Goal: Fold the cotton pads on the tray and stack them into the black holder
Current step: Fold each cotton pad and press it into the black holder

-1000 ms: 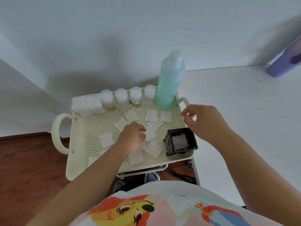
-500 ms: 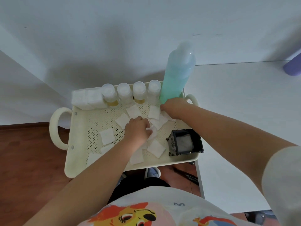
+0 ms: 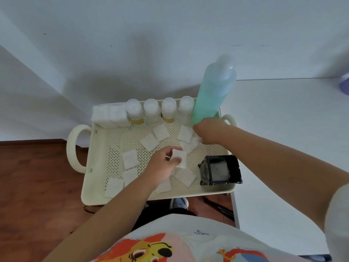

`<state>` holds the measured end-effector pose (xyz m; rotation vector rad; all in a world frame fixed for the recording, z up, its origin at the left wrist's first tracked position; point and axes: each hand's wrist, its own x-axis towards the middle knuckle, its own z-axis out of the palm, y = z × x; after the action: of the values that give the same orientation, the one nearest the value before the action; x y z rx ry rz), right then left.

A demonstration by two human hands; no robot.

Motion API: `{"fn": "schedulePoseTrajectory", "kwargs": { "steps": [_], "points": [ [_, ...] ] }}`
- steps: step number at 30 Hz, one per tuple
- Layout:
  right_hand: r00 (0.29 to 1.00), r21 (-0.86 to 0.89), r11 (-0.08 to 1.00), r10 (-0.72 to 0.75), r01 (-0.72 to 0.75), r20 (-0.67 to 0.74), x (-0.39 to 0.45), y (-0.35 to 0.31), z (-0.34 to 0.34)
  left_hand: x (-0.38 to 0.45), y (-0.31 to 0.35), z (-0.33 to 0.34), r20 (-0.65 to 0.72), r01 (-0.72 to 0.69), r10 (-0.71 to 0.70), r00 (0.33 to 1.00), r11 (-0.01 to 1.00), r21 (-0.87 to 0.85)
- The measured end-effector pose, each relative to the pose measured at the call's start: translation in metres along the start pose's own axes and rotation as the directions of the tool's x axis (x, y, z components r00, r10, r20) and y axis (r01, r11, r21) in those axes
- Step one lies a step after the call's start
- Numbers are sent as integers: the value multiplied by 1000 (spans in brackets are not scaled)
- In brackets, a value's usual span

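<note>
Several white square cotton pads lie scattered on the cream perforated tray [image 3: 98,148]. My left hand [image 3: 162,165] is over the tray's middle and pinches one cotton pad [image 3: 179,158], lifted off the tray. My right hand [image 3: 209,132] is at the tray's back right, fingers closed on the edge of another cotton pad [image 3: 196,141]. The black holder [image 3: 220,170] stands in the tray's front right corner with white pads inside it.
Along the tray's back edge stand several small capped bottles [image 3: 151,112], a tall blue-green bottle [image 3: 213,91] and a pack of pads [image 3: 108,115]. A white table [image 3: 283,129] lies to the right, wooden floor [image 3: 37,186] to the left.
My left hand has lifted a pad off the tray. My right hand moved from above the holder to the back right pads and took hold of one.
</note>
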<state>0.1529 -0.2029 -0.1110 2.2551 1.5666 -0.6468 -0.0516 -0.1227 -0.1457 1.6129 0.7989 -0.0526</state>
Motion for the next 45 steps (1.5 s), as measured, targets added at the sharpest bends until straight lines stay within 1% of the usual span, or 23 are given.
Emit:
{"fn": "schedulePoseTrajectory", "kwargs": {
  "steps": [2,3,4,5,6,7,8,9,12,14,15,17,18,19,22,24,27,31,35,37,40,41,45],
  "points": [
    [991,249,968,62,-30,-121,-18,1,-8,-4,6,2,35,-4,7,999,997,-77],
    [979,404,914,107,-29,-171,-31,3,-12,-5,9,2,40,-13,17,999,995,-97],
    [967,572,821,154,-10,-204,-47,5,-17,-6,12,2,41,-19,24,999,994,-109],
    [956,744,668,200,28,-216,-64,6,-21,-6,14,2,38,-19,24,999,994,-106],
    [950,886,455,231,85,-210,-82,6,-26,-6,15,1,33,-19,22,999,996,-87],
    [946,959,241,248,149,-209,-101,7,-28,-6,16,-1,28,-22,24,999,998,-60],
    [939,975,97,264,200,-219,-119,8,-28,-6,17,-2,29,-32,33,999,999,-36],
    [932,972,25,280,232,-230,-134,8,-26,-6,18,-3,34,-48,48,998,999,-21],
    [937,970,-70,282,233,-205,-165,0,-12,-8,20,-6,47,-94,94,994,996,-3],
    [943,985,-51,300,165,-142,-174,-7,2,-8,20,-7,54,-96,97,994,995,-21],
    [933,993,24,341,114,-115,-175,-10,10,-7,19,-8,58,-88,90,994,996,-29],
    [883,964,265,455,-12,-113,-174,-12,23,-7,18,-10,60,-74,76,995,997,-38],
    [870,929,366,475,-61,-130,-173,-14,26,-6,18,-11,59,-71,73,996,996,-46],
    [873,902,423,468,-85,-137,-171,-17,26,-7,18,-12,57,-68,72,996,996,-55],
    [888,861,484,452,-158,-90,-162,-29,31,-8,17,-14,54,-62,65,996,997,-54],
    [865,813,523,499,-255,-50,-155,-35,33,-10,17,-16,60,-66,68,996,997,-35],
    [860,684,654,504,-323,-76,-147,-43,38,-12,15,-17,58,-57,59,997,998,-34],
    [843,613,689,533,-386,-68,-142,-45,43,-14,12,-20,58,-48,50,997,998,-37],
    [852,520,762,511,-386,-116,-139,-44,43,-13,11,-21,48,-41,43,998,999,-27],
    [842,574,711,536,-407,-67,-142,-40,39,-12,12,-21,42,-38,40,998,999,-29],
    [845,754,511,524,-413,108,-148,-34,34,-11,13,-20,49,-41,42,998,999,-22],
    [850,776,479,510,-411,135,-149,-34,32,-11,13,-19,54,-40,41,998,999,-19],
    [868,658,624,488,-422,94,-141,-45,29,-11,15,-13,74,-43,43,996,999,-2]
  ]
}}
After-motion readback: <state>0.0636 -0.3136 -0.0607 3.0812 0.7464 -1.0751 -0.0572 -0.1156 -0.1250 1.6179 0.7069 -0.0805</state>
